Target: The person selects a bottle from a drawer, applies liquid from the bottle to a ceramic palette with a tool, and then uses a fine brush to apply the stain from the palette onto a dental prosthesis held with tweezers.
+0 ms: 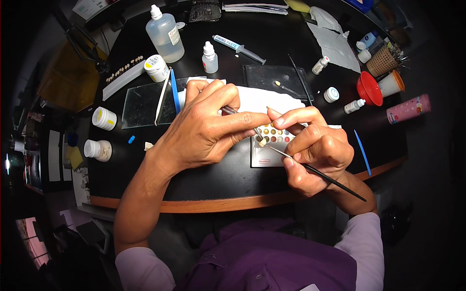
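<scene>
My left hand [206, 123] is closed on a slim metal holder [229, 110], perhaps tweezers. At its tip sits a small cream tooth crown [262, 143]. My right hand [318, 145] pinches a fine paintbrush [335, 182] with a black handle, its tip close beside the crown; whether they touch I cannot tell. Both index fingertips come together above the crown. Beneath the hands lies a white palette [259, 156] with round wells of coloured stains, partly hidden by the right hand. White paper towel [259, 98] spreads behind it.
Left of my hands lie a glass slab [145, 104], a blue stick [174, 92] and white jars [104, 118]. Farther back are a large bottle [165, 39], dropper bottle [209, 58] and syringe [239, 48]. Rightward stand a red bowl [369, 89] and pink cylinder [408, 108].
</scene>
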Demonstrator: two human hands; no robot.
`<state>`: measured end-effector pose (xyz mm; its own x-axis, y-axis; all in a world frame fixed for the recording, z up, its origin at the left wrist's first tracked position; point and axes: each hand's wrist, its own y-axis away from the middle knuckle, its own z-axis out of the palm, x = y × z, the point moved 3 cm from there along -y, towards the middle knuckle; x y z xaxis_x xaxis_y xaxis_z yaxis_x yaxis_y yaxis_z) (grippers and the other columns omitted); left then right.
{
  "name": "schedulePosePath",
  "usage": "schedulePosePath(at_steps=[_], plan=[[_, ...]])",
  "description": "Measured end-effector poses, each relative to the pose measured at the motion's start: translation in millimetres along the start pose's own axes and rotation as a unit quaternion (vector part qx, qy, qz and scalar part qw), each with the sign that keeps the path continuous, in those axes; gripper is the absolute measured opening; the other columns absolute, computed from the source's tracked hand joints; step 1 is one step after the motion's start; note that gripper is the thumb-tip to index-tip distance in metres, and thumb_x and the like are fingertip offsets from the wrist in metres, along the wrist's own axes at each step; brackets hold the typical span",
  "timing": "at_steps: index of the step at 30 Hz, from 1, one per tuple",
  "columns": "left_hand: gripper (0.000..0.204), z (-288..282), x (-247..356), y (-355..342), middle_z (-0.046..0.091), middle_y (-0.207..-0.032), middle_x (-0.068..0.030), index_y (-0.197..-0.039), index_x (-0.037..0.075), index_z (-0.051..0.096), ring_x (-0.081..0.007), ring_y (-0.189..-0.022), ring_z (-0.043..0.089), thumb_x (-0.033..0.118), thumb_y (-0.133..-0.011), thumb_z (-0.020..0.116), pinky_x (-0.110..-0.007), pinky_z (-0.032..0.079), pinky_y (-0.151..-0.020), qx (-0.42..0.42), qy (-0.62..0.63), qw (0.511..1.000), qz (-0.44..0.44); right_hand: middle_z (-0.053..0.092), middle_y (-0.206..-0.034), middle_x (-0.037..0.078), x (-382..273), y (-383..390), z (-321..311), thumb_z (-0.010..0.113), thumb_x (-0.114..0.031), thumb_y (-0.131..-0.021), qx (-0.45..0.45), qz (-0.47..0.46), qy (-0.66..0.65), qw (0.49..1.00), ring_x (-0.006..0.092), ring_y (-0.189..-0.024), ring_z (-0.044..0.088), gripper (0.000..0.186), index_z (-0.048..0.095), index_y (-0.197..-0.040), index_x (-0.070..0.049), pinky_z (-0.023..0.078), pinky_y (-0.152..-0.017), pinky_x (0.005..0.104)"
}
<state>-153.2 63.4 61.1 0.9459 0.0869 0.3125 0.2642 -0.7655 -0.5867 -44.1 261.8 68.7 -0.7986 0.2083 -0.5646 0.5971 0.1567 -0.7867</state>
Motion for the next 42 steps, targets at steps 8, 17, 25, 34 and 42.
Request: schedulePosePath(at_steps=[8,17,25,34,42], plan=[[0.034,-1.2,0.8,-0.3,0.052,-0.089,0.0000,-0.120,0.023,0.084,-0.0211,-0.089,0.052,0.021,-0.086,0.084,-0.039,0.036,-0.092,-0.019,-0.010,1.000,-0.007,0.064,-0.070,0.008,0.6,-1.8,-0.4,0.070,0.010,-0.068,0.003,-0.009,0.020,1.000,0.0389,-0.105,0.078,0.022,0.053,-0.069,-0.004,0.065,-0.096,0.0520],[0.029,-1.1,0.2,-0.4,0.052,-0.088,0.0003,-0.117,0.021,0.084,-0.0202,-0.088,0.051,0.022,-0.088,0.083,-0.039,0.035,-0.090,-0.010,-0.001,1.000,0.000,0.064,-0.070,0.007,1.5,-0.6,0.9,0.070,0.010,-0.066,0.018,-0.009,0.014,1.000,0.0375,-0.104,0.078,0.021,0.055,-0.069,-0.004,0.066,-0.092,0.0487],[0.027,-1.4,1.3,-2.0,0.052,-0.086,0.0011,-0.115,0.020,0.084,-0.0194,-0.087,0.050,0.021,-0.089,0.083,-0.038,0.035,-0.090,-0.018,0.000,1.000,0.002,0.064,-0.070,0.007,-1.4,-1.8,0.6,0.070,0.009,-0.066,0.011,-0.007,0.025,1.000,0.0363,-0.103,0.078,0.021,0.054,-0.069,-0.005,0.066,-0.091,0.0482],[0.027,-1.2,0.1,-0.3,0.051,-0.086,0.0008,-0.116,0.020,0.084,-0.0194,-0.087,0.051,0.022,-0.089,0.083,-0.038,0.035,-0.090,-0.016,0.001,1.000,-0.004,0.065,-0.069,0.007,-1.4,-1.0,3.8,0.069,0.009,-0.066,0.013,-0.009,0.022,1.000,0.0352,-0.101,0.077,0.021,0.054,-0.068,-0.005,0.067,-0.095,0.0512],[0.031,-1.3,-0.1,1.1,0.051,-0.086,0.0005,-0.121,0.021,0.084,-0.0191,-0.087,0.053,0.021,-0.090,0.082,-0.038,0.036,-0.091,-0.021,0.019,1.000,-0.013,0.067,-0.072,0.009,-1.6,1.2,3.3,0.070,0.010,-0.067,0.022,-0.012,-0.002,1.000,0.0363,-0.102,0.076,0.019,0.056,-0.070,-0.003,0.064,-0.101,0.0542]])
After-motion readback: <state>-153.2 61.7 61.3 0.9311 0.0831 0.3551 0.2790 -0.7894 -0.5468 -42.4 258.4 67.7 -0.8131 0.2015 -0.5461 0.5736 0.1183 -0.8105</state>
